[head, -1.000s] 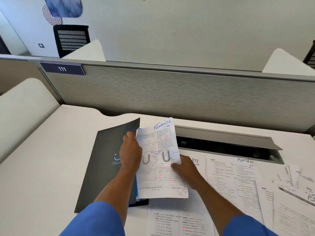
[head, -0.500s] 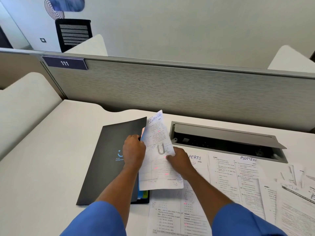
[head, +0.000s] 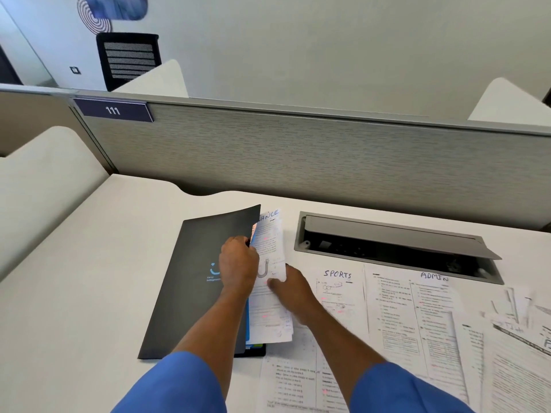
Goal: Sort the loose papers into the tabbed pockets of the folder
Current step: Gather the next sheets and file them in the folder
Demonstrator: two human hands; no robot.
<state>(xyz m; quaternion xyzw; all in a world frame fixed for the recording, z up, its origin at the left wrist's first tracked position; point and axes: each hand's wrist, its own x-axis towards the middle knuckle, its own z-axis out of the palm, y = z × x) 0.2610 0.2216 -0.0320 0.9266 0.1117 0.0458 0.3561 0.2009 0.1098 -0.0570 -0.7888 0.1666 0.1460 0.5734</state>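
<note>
A matte, charcoal folder (head: 190, 287) lies on the smooth, off-white desk (head: 74, 278), its thin cover raised along the right edge so that the far corner curls upward; a small pale-blue logo is printed on the face. The left hand (head: 238, 265) grips that right edge, fingers curled over it. Beneath the lifted cover a printed sheet (head: 269, 242) is partly tucked in, slightly bowed, with dense small type, pink marks, a drawn U-shape and a blue handwritten heading of which only "ANCE" shows. The right hand (head: 290, 290) holds this sheet at its right edge, thumb on top and the other fingers hidden below. Blue and green divider edges (head: 252, 341) peek from the folder's near end. Just right of the hands, flat white sheets headed SPORTS (head: 340, 296) and ADMIN (head: 417, 308) lie side by side, and a looser, overlapping heap of papers (head: 512, 338) fans out towards the right border of the view. Behind them a grey metal cable box (head: 387, 236) is sunk into the desk, its long rectangular lid propped open. A woven grey partition (head: 298, 162) with a metal top rail bounds the far side and carries a dark plate (head: 113, 110) reading 111. Left of the folder the desk runs bare to a rounded edge, giving broad open room; the right side is crowded with paper.
</note>
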